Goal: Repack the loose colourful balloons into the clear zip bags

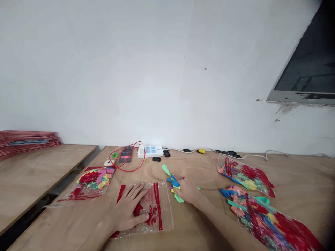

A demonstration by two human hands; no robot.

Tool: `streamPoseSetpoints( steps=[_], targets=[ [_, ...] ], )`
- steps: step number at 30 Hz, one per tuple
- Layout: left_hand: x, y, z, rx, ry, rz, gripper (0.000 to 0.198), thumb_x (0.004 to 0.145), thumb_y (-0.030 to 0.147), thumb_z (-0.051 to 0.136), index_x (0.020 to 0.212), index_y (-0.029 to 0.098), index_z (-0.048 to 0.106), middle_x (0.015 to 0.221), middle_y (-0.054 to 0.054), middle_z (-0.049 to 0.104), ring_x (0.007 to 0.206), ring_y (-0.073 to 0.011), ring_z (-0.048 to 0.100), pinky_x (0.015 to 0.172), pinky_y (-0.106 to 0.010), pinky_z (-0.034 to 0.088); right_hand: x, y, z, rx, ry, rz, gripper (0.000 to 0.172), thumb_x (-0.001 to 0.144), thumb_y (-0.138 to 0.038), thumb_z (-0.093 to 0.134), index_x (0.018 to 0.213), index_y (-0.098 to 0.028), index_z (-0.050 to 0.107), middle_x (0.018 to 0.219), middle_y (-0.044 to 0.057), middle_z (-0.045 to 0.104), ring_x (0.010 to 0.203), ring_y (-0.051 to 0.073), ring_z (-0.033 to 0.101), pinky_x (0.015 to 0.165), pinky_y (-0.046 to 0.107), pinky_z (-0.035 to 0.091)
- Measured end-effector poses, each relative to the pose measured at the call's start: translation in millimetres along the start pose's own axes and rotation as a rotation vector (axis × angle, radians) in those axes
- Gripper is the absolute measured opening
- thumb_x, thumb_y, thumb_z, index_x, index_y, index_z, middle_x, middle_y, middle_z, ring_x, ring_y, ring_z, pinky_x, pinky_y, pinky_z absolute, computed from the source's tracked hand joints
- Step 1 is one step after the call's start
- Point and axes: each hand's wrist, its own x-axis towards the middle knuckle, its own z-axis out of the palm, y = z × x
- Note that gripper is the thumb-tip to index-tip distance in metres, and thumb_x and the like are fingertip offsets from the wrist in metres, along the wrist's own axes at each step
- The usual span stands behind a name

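Note:
My left hand (131,209) lies flat with fingers spread on an empty clear plastic bag with red print (154,209) on the wooden table (199,230). My right hand (188,191) rests just right of that bag, its fingers closed around a small bunch of uninflated balloons (174,183) in green, blue, yellow and pink. The balloon tips stick out to the left of the fingers, above the bag's upper right corner.
A filled balloon bag (91,181) lies at the left, two more (246,174) (264,219) at the right. A white power strip (151,151), red cable, small dark items and a white cord run along the wall. A second table (31,174) with stacked red bags (23,141) stands left.

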Motion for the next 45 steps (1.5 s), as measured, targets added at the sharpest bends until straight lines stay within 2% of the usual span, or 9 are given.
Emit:
streamPoseSetpoints(
  steps=[4, 10, 16, 20, 22, 25, 30, 36, 45],
  targets=[
    [0, 1, -1.3, -0.009, -0.007, 0.005, 0.092, 0.099, 0.074, 0.061, 0.174, 0.040, 0.020, 0.180, -0.006, 0.023, 0.165, -0.0395, 0.024, 0.132, -0.066, 0.019, -30, 5, 4, -0.039, -0.009, -0.022, 0.058, 0.104, -0.048, 0.057, 0.155, -0.021, 0.059, 0.116, 0.016, 0.082, 0.110, 0.037, 0.076, 0.087, 0.040, 0.054],
    [2, 1, 0.5, -0.007, -0.022, -0.010, 0.092, 0.099, 0.075, 0.060, 0.174, 0.040, 0.020, 0.181, -0.005, 0.022, 0.165, -0.0396, 0.023, 0.133, -0.067, 0.019, -49, 11, 11, -0.064, 0.108, -0.022, 0.049, 0.104, -0.047, 0.056, 0.143, -0.020, 0.069, 0.138, 0.017, 0.074, 0.126, 0.036, 0.069, 0.099, 0.043, 0.053],
    [1, 0, 1.0, -0.001, -0.016, -0.004, 0.092, 0.099, 0.075, 0.059, 0.174, 0.039, 0.020, 0.180, -0.006, 0.022, 0.165, -0.0394, 0.023, 0.133, -0.066, 0.019, -44, 14, 13, -0.093, 0.386, 0.006, 0.046, 0.098, -0.053, 0.066, 0.135, -0.027, 0.073, 0.140, 0.017, 0.068, 0.122, 0.038, 0.062, 0.104, 0.054, 0.047],
    [1, 0, 0.9, -0.003, 0.006, 0.008, 0.090, 0.099, 0.074, 0.060, 0.174, 0.040, 0.022, 0.180, -0.006, 0.025, 0.164, -0.0392, 0.026, 0.133, -0.065, 0.020, -20, 9, -2, -0.021, 0.482, 0.066, 0.045, 0.103, -0.050, 0.058, 0.137, -0.023, 0.070, 0.148, 0.018, 0.061, 0.132, 0.038, 0.055, 0.112, 0.056, 0.041],
    [1, 0, 0.7, -0.010, 0.005, 0.014, 0.090, 0.099, 0.073, 0.060, 0.174, 0.040, 0.021, 0.180, -0.005, 0.025, 0.164, -0.0388, 0.027, 0.133, -0.065, 0.020, 0, 3, -13, 0.035, 0.427, 0.062, 0.050, 0.107, -0.051, 0.049, 0.144, -0.021, 0.065, 0.156, 0.018, 0.056, 0.142, 0.038, 0.049, 0.117, 0.055, 0.038],
    [1, 1, -0.2, -0.017, 0.007, 0.019, 0.091, 0.099, 0.073, 0.061, 0.174, 0.040, 0.021, 0.180, -0.006, 0.024, 0.164, -0.0386, 0.027, 0.133, -0.064, 0.020, 30, -10, -22, 0.086, 0.203, -0.108, 0.051, 0.114, -0.048, 0.033, 0.151, -0.027, 0.061, 0.160, 0.011, 0.056, 0.147, 0.032, 0.047, 0.121, 0.054, 0.035],
    [1, 5, -4.4, -0.007, -0.003, 0.010, 0.090, 0.100, 0.073, 0.059, 0.174, 0.039, 0.021, 0.180, -0.005, 0.024, 0.165, -0.0383, 0.026, 0.133, -0.064, 0.020, 51, -23, -17, 0.076, 0.025, -0.282, 0.043, 0.113, -0.045, 0.042, 0.143, -0.030, 0.069, 0.156, 0.005, 0.064, 0.148, 0.031, 0.047, 0.126, 0.058, 0.028],
    [1, 7, -6.4, 0.000, -0.026, 0.004, 0.092, 0.100, 0.075, 0.058, 0.174, 0.038, 0.020, 0.180, -0.006, 0.024, 0.165, -0.0383, 0.025, 0.133, -0.065, 0.019, 13, -9, -16, 0.076, -0.024, -0.341, 0.044, 0.115, -0.037, 0.037, 0.136, -0.022, 0.073, 0.146, 0.009, 0.071, 0.138, 0.027, 0.059, 0.123, 0.047, 0.037],
    [2, 7, -3.0, -0.009, -0.023, 0.010, 0.092, 0.099, 0.074, 0.060, 0.174, 0.040, 0.020, 0.180, -0.006, 0.025, 0.164, -0.0392, 0.026, 0.133, -0.065, 0.020, -51, 32, -10, 0.137, 0.021, -0.284, 0.050, 0.114, -0.047, 0.042, 0.156, -0.026, 0.059, 0.165, 0.009, 0.053, 0.157, 0.032, 0.043, 0.130, 0.058, 0.031]
  ],
)
